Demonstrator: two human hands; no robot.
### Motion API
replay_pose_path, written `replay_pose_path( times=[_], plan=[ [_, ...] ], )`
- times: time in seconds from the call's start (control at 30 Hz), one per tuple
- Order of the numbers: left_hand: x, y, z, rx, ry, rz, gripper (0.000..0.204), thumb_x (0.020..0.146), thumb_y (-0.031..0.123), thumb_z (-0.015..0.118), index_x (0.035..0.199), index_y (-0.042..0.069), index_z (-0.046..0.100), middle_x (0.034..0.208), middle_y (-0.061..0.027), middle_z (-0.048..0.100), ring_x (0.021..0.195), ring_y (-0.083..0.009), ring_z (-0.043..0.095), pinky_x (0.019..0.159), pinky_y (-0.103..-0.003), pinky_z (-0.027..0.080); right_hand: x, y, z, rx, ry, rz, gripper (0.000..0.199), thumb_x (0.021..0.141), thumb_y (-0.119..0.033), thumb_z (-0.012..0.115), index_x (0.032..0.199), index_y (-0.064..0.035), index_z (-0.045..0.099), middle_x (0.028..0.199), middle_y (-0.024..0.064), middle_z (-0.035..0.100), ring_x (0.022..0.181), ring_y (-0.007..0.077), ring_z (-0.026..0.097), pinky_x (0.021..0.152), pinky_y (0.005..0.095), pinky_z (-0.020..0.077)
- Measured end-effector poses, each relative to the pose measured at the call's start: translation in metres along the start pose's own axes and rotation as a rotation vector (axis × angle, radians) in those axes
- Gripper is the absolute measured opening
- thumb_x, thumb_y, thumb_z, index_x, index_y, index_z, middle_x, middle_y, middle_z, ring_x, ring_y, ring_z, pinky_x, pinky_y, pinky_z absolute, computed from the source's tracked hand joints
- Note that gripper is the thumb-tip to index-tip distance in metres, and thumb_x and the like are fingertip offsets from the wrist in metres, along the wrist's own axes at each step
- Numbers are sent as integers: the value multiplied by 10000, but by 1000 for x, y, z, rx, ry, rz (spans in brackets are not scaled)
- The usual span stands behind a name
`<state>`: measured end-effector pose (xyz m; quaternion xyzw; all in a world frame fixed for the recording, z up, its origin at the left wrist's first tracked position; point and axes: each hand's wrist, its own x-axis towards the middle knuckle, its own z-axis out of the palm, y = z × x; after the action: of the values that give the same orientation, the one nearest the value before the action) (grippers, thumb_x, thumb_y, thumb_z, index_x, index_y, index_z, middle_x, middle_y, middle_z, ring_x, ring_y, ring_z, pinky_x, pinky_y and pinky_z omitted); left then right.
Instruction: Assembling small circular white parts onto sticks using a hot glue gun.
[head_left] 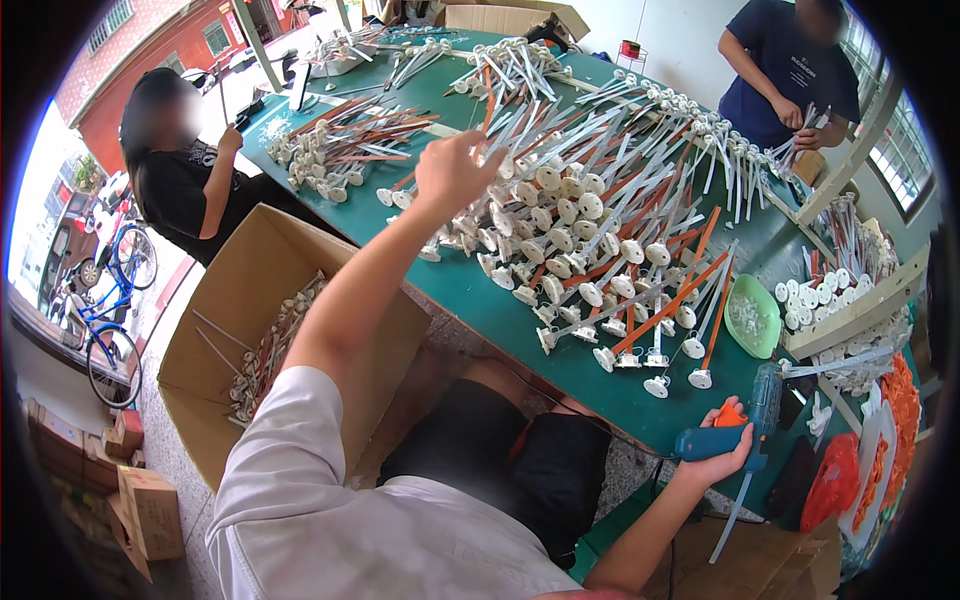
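Head view: left hand point(452, 170) reaches open over piled white rods point(570, 230); right hand point(722, 455) grips a blue power screwdriver point(745, 425) at the table's point(480, 300) near edge.

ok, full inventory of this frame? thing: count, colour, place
table: one, green, centre.
socket-and-strip assemblies: too many to count, white discs with white and orange strips, heaped across the table.
bowl: one, light green, holding small parts, right table edge.
cardboard box: one, brown, open, on the floor at left, more assemblies inside.
small cartons: a few, brown, lower left.
bicycle: one, blue, far left outside.
co-workers: two, one in black at left, one in navy at top right.
electric screwdriver: one, blue, lower right.
left hand: raised over the heap, fingers at a strip.
right hand: gripping the screwdriver.
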<state>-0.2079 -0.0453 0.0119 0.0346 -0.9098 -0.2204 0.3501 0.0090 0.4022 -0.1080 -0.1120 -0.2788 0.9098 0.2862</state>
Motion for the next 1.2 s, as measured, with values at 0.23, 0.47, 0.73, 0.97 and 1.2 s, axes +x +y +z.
replay_pose_path(
  times=[0.23,0.47,0.73,0.97,1.2],
  plan=[
    [26,-134,-66,206,93,-89,258,804,365,702,935,147,748,865,-86,731,814,-296,701,759,-391,551,9,-4,-19,1,-113,3,352,977,-255,517,1116,66,558,1179,164,606,1234,254,521,845,329,492],
    [9,-277,-102,360,125,-304,249,790,314,709,945,122,750,899,-80,737,839,-247,714,796,-367,548,15,-5,-21,-99,-113,13,379,985,-262,492,1119,66,626,1238,162,597,1227,228,514,852,296,471],
    [22,-336,-91,344,176,-364,340,810,290,671,1104,124,707,1049,-136,705,977,-316,667,886,-412,511,16,-3,-14,-199,26,-47,414,991,-276,486,1147,88,606,1281,194,566,1228,241,502,869,300,458],
    [75,-340,-76,401,-48,-394,513,722,365,737,1173,128,679,1110,-129,694,1048,-296,653,926,-380,504,17,-3,-6,-217,102,-81,441,1007,-252,454,1202,131,552,1357,242,502,1312,269,436,921,333,436],
    [84,-342,-64,459,-191,-536,528,718,378,739,1207,191,672,1099,-99,696,1063,-284,647,919,-389,510,16,0,-3,-277,121,-115,464,1009,-272,447,1212,133,548,1361,241,497,1278,258,459,913,332,432]
  ],
)
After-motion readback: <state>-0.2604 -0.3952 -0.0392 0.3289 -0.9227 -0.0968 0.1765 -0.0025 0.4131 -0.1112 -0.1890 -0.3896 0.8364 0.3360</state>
